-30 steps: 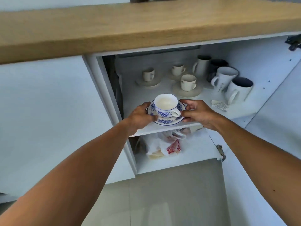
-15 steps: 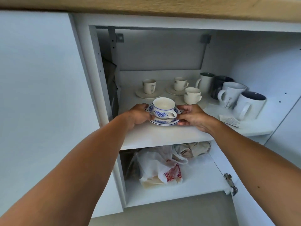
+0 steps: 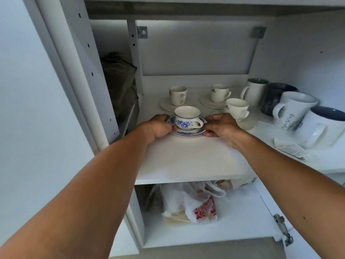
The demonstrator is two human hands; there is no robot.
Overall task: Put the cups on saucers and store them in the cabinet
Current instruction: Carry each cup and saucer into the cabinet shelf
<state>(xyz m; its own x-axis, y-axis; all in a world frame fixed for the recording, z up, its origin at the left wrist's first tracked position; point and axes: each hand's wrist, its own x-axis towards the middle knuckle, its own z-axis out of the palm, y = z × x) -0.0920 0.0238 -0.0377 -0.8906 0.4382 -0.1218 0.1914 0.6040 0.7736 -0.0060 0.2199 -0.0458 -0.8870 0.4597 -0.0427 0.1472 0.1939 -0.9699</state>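
1. I see bare shelf (image 3: 186,161) from its front edge up to the blue-patterned saucer (image 3: 188,133), so there is open room to reach in.
2. Behind the saucer, three white cups (image 3: 219,93) on their own saucers block the back edge.
3. Four mugs (image 3: 294,113) crowd the right edge, and a paper slip (image 3: 290,148) lies near the front right corner.
4. Plastic bags (image 3: 188,202) fill the left of the lower shelf (image 3: 242,221).

Left grip (image 3: 158,126), right grip (image 3: 222,126) bare; bare forearms (image 3: 93,184); dark mole (image 3: 304,217) on right.

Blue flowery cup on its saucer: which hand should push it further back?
Probably the left hand. Both grip the blue-patterned saucer, but the right hand sits just before a plain white cup, so it risks bumping that.
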